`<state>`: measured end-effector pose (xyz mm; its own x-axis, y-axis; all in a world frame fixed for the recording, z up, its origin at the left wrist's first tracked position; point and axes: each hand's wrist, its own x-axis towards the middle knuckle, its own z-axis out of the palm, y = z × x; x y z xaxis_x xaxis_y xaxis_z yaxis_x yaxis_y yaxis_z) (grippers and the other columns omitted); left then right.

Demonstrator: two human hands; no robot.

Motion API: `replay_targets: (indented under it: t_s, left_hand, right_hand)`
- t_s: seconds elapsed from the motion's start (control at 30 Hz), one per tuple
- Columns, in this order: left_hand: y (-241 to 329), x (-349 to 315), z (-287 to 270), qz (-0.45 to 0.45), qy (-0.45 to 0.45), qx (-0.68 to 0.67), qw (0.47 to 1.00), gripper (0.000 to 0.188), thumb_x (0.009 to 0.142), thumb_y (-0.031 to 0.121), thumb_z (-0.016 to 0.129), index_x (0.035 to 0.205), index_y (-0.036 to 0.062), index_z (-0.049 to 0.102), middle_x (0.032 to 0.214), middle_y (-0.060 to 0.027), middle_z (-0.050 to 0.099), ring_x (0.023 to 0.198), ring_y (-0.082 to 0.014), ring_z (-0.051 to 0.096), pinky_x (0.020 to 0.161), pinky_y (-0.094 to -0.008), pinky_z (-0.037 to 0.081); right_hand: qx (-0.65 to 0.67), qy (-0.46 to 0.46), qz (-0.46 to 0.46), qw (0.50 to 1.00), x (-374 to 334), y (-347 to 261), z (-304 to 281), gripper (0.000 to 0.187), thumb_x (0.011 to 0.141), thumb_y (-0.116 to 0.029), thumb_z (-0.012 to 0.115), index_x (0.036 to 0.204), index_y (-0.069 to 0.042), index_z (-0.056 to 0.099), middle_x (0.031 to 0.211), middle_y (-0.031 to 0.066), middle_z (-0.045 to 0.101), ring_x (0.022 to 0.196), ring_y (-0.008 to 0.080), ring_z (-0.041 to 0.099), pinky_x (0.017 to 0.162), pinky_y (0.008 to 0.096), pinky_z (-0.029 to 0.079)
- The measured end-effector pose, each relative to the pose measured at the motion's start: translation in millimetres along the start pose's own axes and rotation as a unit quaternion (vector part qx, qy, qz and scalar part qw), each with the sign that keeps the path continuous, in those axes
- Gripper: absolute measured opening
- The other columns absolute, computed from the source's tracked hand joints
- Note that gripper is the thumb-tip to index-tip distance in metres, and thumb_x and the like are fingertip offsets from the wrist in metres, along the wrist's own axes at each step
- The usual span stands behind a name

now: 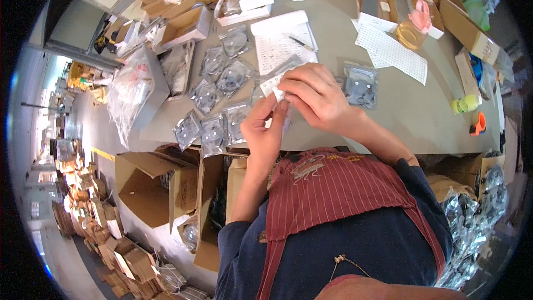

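Observation:
Both hands meet over the table and pinch a small white sheet with rows of small marks, which looks like a strip of stickers. My left hand grips its lower edge between thumb and forefinger. My right hand bends over it, fingertips closed on its right side. Behind the sheet, partly covered by the hands, shows a clear plastic bag. Several clear bags of dark parts lie to the left of the hands. Another filled bag rests right of my right hand.
A paper stack with a pen lies beyond the hands. Perforated-looking white sheets and a pink-lidded jug stand far right. A metal tray and open cartons are on the left.

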<state>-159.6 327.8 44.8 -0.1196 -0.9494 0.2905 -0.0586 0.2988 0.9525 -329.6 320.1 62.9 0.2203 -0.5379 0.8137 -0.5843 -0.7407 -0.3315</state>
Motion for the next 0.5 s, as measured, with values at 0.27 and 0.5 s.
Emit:
replay_targets:
  t_s: [0.27, 0.5]
  left_hand:
    - [-1.9, -21.7, -48.5, 0.021, 0.013, 0.106, 0.994, 0.025, 0.082, -0.001, 0.071, 0.107, -0.0028, 0.069, 0.089, -0.0026, 0.067, 0.078, -0.0065, 0.054, 0.067, -0.0228, 0.042]
    - [-12.1, -29.8, -84.6, 0.015, 0.034, 0.139, 0.990, 0.019, 0.082, -0.003, 0.070, 0.100, -0.0051, 0.068, 0.085, -0.0039, 0.066, 0.076, -0.0075, 0.054, 0.068, -0.0236, 0.044]
  right_hand:
    - [0.071, -0.035, 0.032, 0.996, 8.0, -24.6, 38.1, 0.022, 0.076, -0.005, 0.071, 0.097, -0.006, 0.063, 0.098, 0.0082, 0.061, 0.090, 0.0289, 0.058, 0.080, 0.0396, 0.045]
    - [0.082, -0.071, 0.028, 0.994, 6.9, -40.2, 80.4, 0.015, 0.078, -0.007, 0.071, 0.091, -0.006, 0.063, 0.091, 0.0062, 0.063, 0.085, 0.0268, 0.059, 0.077, 0.0379, 0.046]
